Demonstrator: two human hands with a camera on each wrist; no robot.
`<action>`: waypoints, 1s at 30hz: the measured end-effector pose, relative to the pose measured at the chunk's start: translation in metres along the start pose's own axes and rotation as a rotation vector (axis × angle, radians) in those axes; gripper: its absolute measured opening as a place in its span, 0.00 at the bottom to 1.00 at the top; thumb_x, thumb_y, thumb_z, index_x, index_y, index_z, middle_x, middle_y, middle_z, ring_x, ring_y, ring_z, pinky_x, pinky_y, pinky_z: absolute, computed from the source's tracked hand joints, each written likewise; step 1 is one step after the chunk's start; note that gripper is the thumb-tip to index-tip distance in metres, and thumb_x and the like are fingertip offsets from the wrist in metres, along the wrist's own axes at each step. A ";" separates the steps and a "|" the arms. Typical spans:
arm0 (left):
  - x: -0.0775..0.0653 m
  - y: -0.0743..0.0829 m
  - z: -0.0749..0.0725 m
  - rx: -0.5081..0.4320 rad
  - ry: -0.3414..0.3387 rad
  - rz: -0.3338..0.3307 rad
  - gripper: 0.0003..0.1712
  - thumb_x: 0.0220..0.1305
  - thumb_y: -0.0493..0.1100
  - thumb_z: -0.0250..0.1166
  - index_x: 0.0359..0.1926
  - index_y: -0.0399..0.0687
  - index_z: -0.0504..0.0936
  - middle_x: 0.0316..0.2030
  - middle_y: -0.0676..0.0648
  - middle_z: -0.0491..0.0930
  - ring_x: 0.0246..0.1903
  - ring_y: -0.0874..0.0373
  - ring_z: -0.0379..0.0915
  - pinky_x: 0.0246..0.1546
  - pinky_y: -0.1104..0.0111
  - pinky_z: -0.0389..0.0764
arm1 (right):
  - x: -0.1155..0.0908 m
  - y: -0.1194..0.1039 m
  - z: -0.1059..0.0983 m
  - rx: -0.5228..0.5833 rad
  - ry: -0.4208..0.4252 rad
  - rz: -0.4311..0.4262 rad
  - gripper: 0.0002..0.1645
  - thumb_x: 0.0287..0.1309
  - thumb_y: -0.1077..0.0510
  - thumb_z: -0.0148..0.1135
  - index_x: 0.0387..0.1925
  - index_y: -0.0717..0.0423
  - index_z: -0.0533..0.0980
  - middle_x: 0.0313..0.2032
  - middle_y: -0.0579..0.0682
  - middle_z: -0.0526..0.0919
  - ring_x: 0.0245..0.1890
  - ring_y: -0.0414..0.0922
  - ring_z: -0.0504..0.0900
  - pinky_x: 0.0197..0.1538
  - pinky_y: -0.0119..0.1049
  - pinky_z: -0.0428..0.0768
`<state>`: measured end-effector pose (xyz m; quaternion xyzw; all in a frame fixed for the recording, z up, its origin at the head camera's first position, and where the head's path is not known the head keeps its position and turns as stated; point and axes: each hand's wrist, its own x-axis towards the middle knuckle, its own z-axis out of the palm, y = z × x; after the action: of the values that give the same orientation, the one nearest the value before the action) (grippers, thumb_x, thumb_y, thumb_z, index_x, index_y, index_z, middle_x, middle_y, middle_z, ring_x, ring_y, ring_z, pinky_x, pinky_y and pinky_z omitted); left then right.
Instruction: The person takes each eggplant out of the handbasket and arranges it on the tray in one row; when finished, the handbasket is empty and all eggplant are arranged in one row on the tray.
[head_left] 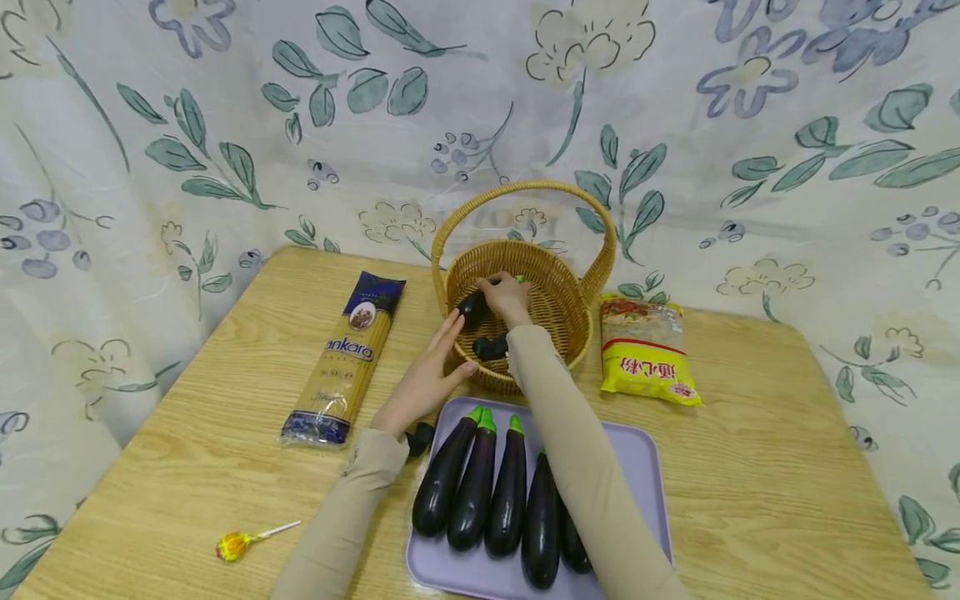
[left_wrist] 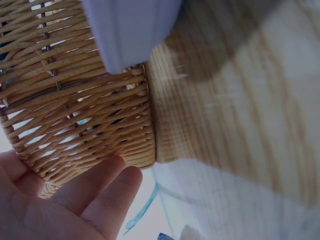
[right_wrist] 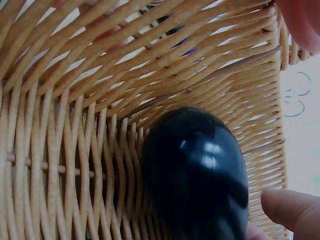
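Note:
A wicker basket (head_left: 551, 267) with a tall arched handle stands at the back of the table. Inside it my right hand (head_left: 506, 298) grips a dark eggplant (head_left: 472, 308); its rounded end shows close up against the weave in the right wrist view, with a fingertip (right_wrist: 280, 202) beside it. My left hand (head_left: 429, 375) rests against the basket's outer left side, fingers fairly straight, as the left wrist view also shows along the woven wall (left_wrist: 95, 135). In front, several eggplants (head_left: 506, 492) lie side by side on a lilac tray (head_left: 645, 467), partly covered by my right sleeve.
Left of the basket lies a pack of spaghetti (head_left: 345, 358). A yellow-and-clear bag of dry food (head_left: 648, 350) sits to its right. A lollipop (head_left: 236, 546) is near the front left. Behind the table hangs a floral curtain (head_left: 360, 150).

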<state>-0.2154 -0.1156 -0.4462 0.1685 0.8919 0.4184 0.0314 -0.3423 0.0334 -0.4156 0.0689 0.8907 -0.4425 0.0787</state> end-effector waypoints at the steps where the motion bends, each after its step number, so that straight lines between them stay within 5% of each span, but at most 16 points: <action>1: 0.000 0.000 0.000 0.000 0.000 -0.001 0.45 0.70 0.60 0.54 0.78 0.60 0.41 0.78 0.53 0.36 0.74 0.42 0.47 0.67 0.40 0.60 | 0.000 0.000 0.000 -0.023 -0.006 -0.007 0.23 0.68 0.45 0.55 0.54 0.56 0.77 0.61 0.59 0.74 0.75 0.62 0.45 0.74 0.59 0.50; 5: -0.001 0.001 -0.001 -0.001 -0.004 -0.009 0.45 0.70 0.60 0.54 0.77 0.64 0.39 0.78 0.54 0.36 0.74 0.41 0.48 0.67 0.40 0.60 | 0.000 0.002 0.001 -0.062 -0.030 -0.006 0.20 0.64 0.50 0.60 0.52 0.56 0.78 0.58 0.56 0.77 0.75 0.59 0.47 0.75 0.55 0.52; 13: -0.001 0.001 -0.001 0.003 -0.003 -0.015 0.44 0.69 0.62 0.53 0.77 0.67 0.39 0.78 0.55 0.36 0.73 0.41 0.49 0.66 0.40 0.61 | -0.002 0.002 0.000 -0.006 -0.032 -0.017 0.26 0.59 0.55 0.65 0.58 0.58 0.75 0.58 0.58 0.76 0.59 0.56 0.70 0.59 0.46 0.76; 30: 0.000 0.002 -0.001 0.002 0.002 -0.008 0.44 0.71 0.56 0.55 0.78 0.61 0.40 0.78 0.53 0.36 0.73 0.39 0.48 0.67 0.40 0.60 | -0.012 -0.005 -0.024 0.202 -0.045 0.039 0.32 0.63 0.56 0.61 0.67 0.56 0.66 0.63 0.58 0.70 0.56 0.55 0.75 0.57 0.48 0.78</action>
<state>-0.2152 -0.1151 -0.4438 0.1646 0.8930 0.4176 0.0317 -0.3332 0.0494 -0.3949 0.0837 0.8381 -0.5297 0.1000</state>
